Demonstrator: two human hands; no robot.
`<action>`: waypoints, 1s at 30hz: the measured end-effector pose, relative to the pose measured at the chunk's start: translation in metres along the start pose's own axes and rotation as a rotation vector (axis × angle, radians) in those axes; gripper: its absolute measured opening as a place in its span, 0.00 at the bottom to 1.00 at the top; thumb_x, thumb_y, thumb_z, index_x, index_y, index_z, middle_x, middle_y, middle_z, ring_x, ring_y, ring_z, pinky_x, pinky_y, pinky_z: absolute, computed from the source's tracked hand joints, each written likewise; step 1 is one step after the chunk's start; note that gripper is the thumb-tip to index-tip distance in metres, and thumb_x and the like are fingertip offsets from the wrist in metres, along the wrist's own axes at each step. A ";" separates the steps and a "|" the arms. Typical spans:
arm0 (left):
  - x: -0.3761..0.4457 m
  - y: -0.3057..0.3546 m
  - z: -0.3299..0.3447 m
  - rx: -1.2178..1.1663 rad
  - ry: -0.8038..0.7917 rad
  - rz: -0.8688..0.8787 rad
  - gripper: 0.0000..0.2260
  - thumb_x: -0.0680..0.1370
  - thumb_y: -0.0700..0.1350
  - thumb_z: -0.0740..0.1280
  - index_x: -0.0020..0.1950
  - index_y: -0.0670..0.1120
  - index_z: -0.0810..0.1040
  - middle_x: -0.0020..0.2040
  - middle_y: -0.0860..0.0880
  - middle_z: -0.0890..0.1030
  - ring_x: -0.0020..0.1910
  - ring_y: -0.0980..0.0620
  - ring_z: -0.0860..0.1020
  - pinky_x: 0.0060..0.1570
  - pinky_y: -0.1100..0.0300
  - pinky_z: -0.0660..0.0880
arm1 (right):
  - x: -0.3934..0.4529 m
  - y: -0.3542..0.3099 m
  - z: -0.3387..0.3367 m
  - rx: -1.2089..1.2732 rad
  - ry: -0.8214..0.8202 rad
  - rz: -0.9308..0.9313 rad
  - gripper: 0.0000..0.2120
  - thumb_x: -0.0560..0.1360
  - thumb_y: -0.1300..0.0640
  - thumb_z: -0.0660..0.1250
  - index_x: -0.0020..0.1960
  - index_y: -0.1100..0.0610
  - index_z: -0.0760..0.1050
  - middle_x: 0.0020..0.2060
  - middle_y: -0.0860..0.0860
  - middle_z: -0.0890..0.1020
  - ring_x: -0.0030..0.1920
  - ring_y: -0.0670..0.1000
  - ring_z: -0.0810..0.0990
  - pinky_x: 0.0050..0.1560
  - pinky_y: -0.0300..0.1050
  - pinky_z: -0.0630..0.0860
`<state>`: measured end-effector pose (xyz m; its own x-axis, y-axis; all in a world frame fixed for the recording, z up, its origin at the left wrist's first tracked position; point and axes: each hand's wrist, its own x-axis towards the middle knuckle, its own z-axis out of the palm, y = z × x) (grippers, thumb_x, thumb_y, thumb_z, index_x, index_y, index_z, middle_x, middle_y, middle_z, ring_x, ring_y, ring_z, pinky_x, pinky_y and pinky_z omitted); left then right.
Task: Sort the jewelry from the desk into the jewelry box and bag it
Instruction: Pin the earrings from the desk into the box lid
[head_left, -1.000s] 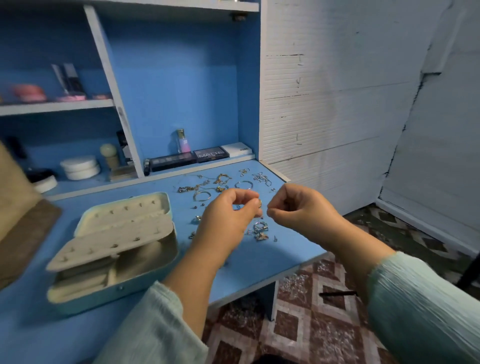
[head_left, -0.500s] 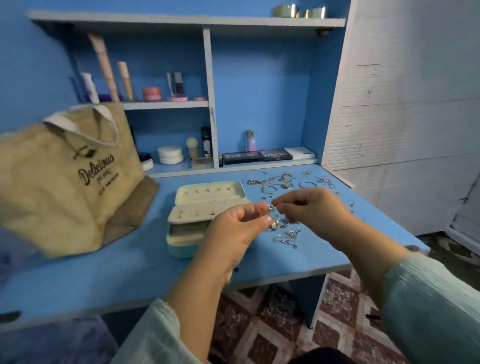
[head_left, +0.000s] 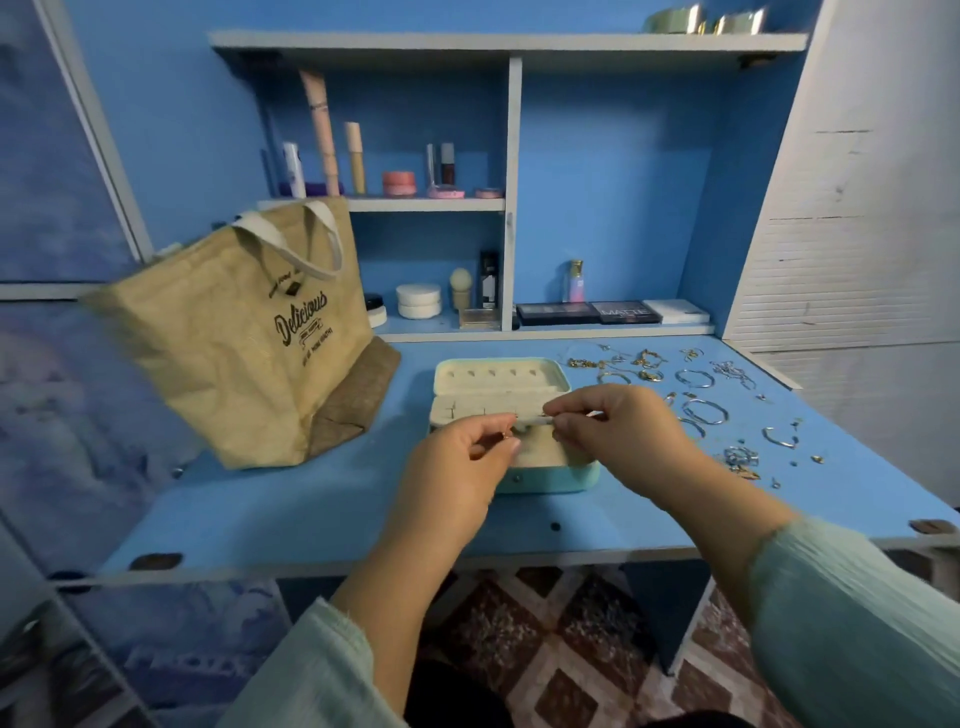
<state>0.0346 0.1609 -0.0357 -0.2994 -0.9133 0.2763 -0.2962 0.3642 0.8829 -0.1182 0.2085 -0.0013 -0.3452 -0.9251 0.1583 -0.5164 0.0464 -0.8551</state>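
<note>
An open mint-green jewelry box (head_left: 540, 480) with a cream lining sits mid-desk, lid (head_left: 501, 376) back. Both hands hover over it. My left hand (head_left: 460, 475) pinches a tiny gold earring (head_left: 505, 438) between thumb and fingertips. My right hand (head_left: 618, 431) pinches the edge of the box's cream inner flap (head_left: 488, 413) with curled fingers. Loose jewelry (head_left: 698, 405), hoops, rings and chains, lies scattered on the blue desk (head_left: 291, 519) to the right of the box. A tan tote bag (head_left: 249, 338) printed "Delicious" stands left of the box.
Shelves behind the desk hold cosmetics (head_left: 363, 171), a powder jar (head_left: 418, 300), a small perfume bottle (head_left: 574, 283) and makeup palettes (head_left: 613, 312). A white wall (head_left: 857, 208) borders the desk's right side. Patterned floor tiles (head_left: 545, 649) show below the front edge.
The view swung left, bringing the bag and box toward the centre. Both hands moved from above the scattered jewelry to over the open box, the left still pinching a small piece.
</note>
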 end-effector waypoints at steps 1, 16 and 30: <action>0.000 -0.001 -0.003 0.042 0.007 0.030 0.12 0.76 0.47 0.67 0.59 0.53 0.79 0.47 0.61 0.78 0.44 0.66 0.76 0.38 0.80 0.68 | 0.001 0.001 0.002 -0.008 0.017 -0.014 0.07 0.75 0.60 0.66 0.44 0.49 0.80 0.35 0.46 0.81 0.41 0.51 0.80 0.46 0.42 0.76; 0.036 -0.005 -0.029 0.168 0.161 0.211 0.05 0.74 0.43 0.70 0.48 0.50 0.78 0.38 0.62 0.75 0.37 0.75 0.73 0.35 0.78 0.68 | 0.041 -0.006 0.007 -0.171 0.212 -0.295 0.07 0.76 0.61 0.65 0.50 0.56 0.82 0.48 0.46 0.74 0.46 0.42 0.71 0.43 0.19 0.64; 0.089 -0.023 -0.026 0.420 0.171 0.390 0.05 0.72 0.43 0.72 0.48 0.48 0.83 0.45 0.55 0.82 0.43 0.60 0.77 0.44 0.77 0.69 | 0.071 0.006 0.021 -0.384 0.245 -0.446 0.07 0.75 0.63 0.66 0.50 0.59 0.82 0.64 0.55 0.69 0.61 0.51 0.72 0.53 0.28 0.60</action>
<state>0.0381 0.0660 -0.0216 -0.3178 -0.7016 0.6378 -0.5376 0.6874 0.4883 -0.1289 0.1352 -0.0055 -0.1779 -0.7755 0.6057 -0.8805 -0.1494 -0.4499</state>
